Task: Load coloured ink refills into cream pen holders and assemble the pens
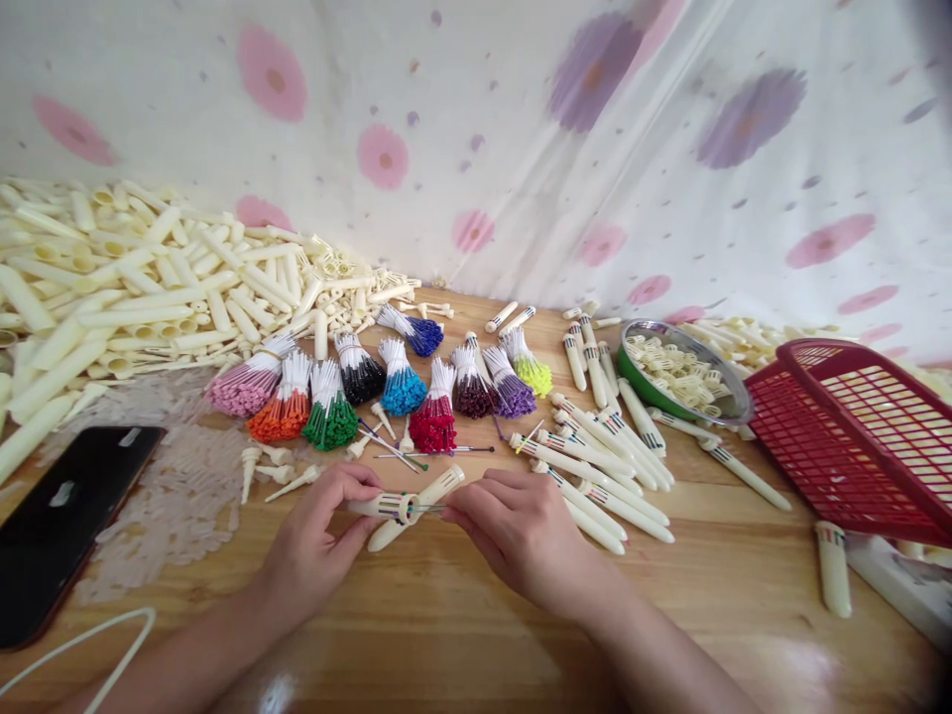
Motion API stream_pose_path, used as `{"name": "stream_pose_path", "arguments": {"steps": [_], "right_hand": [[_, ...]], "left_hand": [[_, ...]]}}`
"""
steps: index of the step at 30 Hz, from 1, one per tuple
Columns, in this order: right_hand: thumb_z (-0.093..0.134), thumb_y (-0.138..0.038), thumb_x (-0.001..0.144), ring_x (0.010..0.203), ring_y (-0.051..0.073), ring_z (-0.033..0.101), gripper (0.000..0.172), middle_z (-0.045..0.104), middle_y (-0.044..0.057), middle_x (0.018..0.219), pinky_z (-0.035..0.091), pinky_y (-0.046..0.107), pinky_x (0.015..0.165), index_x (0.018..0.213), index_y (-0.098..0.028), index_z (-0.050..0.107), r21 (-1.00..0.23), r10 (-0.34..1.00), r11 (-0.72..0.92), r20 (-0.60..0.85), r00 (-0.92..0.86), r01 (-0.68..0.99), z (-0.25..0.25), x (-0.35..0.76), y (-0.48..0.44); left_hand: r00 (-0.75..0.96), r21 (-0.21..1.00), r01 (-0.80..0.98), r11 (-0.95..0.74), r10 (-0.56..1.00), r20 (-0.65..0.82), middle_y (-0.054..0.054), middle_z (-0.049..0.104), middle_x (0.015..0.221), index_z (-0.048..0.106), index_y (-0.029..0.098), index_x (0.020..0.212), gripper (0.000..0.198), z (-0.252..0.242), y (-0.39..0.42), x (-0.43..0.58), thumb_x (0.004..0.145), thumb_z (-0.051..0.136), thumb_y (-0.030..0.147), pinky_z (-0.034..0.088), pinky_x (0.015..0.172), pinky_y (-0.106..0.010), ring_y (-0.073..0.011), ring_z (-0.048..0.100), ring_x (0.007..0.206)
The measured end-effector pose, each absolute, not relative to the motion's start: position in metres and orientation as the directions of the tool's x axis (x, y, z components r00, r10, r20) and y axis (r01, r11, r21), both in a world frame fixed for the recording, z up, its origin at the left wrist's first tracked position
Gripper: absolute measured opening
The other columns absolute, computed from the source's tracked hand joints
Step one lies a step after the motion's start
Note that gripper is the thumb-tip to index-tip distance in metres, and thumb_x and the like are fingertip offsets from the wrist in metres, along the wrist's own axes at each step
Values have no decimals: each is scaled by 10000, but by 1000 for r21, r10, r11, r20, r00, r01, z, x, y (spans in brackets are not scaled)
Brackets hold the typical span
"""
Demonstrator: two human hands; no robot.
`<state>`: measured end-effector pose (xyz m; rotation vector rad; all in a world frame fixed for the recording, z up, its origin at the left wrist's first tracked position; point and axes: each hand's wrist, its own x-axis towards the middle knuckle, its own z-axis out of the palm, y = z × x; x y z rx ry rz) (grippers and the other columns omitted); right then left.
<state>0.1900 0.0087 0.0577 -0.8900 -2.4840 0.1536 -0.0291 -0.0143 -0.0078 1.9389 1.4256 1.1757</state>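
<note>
Close work at a wooden bench (446,615): left hand (319,540) has its grip closed, thumb and fingers round a short cream pen head (383,507) w/ coloured stripes, held just above the bench at centre front. Right hand (513,526), grip pinched shut on thin refill stems (429,508) running into that head. A long cream barrel (438,488) lies aslant betw. the two hands, touching both; can't tell which one carries it.

Parts look light, hard plastic, prob. smooth and a bit slippery. The stems look thin enough to bend or kink, so best held close to the head. The head is best taken by its sides.

Just behind: colour-tipped refill bundles (402,387) and loose stems. Right: striped pens (595,466), a green bowl (634,385) of small cream bits, a red basket (855,436). Left: a heap of cream barrels (111,288) and a dark phone (66,516). Nothing lies betw. the hands but the barrel.
</note>
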Motion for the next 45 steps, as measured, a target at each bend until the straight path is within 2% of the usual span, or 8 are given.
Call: {"name": "stream_pose_path", "arguments": {"steps": [18, 24, 29, 33, 38, 40, 42, 45], "right_hand": [[418, -101, 913, 567, 140, 460, 199, 593, 25, 659, 299, 277, 492, 793, -134, 573, -99, 522, 842, 398, -754, 530, 60, 192, 3], [459, -179, 923, 591, 135, 523, 163, 619, 28, 667, 345, 257, 519, 827, -132, 581, -155, 550, 824, 450, -703, 545, 61, 196, 8], [459, -252, 928, 604, 126, 564, 184, 646, 30, 693, 383, 237, 550, 859, -147, 593, -295, 681, 725, 441, -585, 622, 65, 206, 16], [515, -234, 893, 627, 144, 578, 133, 645, 27, 700, 390, 242, 557, 838, -154, 604, -274, 758, 651, 195, -622, 708, 56, 208, 27], [670, -228, 774, 787, 209, 599, 89, 666, 59, 825, 452, 293, 650, 816, -165, 624, -175, 680, 712, -69, -730, 680, 35, 200, 33], [686, -221, 753, 801, 235, 598, 134, 664, 80, 855, 474, 331, 658, 848, -157, 617, -147, 719, 685, -17, -695, 713, 35, 197, 30], [634, -193, 789, 837, 240, 592, 159, 665, 93, 892, 490, 356, 684, 934, -149, 587, -193, 728, 685, 160, -666, 702, 42, 194, 22], [506, -98, 839, 958, 199, 561, 291, 662, 79, 1008, 484, 350, 812, 1124, -152, 479, -331, 587, 809, 461, -665, 485, 58, 187, 4]], "left_hand": [[297, 419, 669, -614, 737, 607, -16, 678, 846, 601, 240, 843, 179, 5, -11, -32, 797, 516, 90, 525, 715, -286, -168, 657, 769], [189, 507, 659, -555, 775, 603, -12, 643, 864, 560, 240, 860, 174, -2, -11, -32, 778, 522, 91, 520, 714, -305, -179, 639, 800], [92, 710, 511, -485, 852, 516, -12, 613, 889, 536, 241, 859, 179, -8, -12, -33, 775, 530, 82, 510, 734, -303, -176, 623, 841], [46, 908, 204, -367, 930, 366, -11, 581, 850, 489, 245, 813, 142, -6, -12, -32, 779, 569, 133, 525, 662, -287, -169, 620, 793], [57, 956, 99, -278, 960, 273, -21, 588, 787, 485, 233, 715, 168, -2, -10, -32, 776, 636, 276, 523, 649, -312, -173, 609, 726], [73, 956, 81, -282, 958, 276, -28, 586, 778, 498, 231, 728, 165, -4, -9, -33, 778, 635, 306, 522, 629, -315, -173, 607, 703], [93, 955, 58, -290, 954, 284, -34, 581, 793, 508, 230, 761, 140, -8, -9, -35, 793, 621, 306, 520, 611, -307, -171, 604, 701], [126, 950, 33, -311, 944, 305, -34, 567, 842, 516, 238, 815, 72, -14, -9, -36, 825, 585, 257, 515, 634, -292, -168, 599, 760]]}}
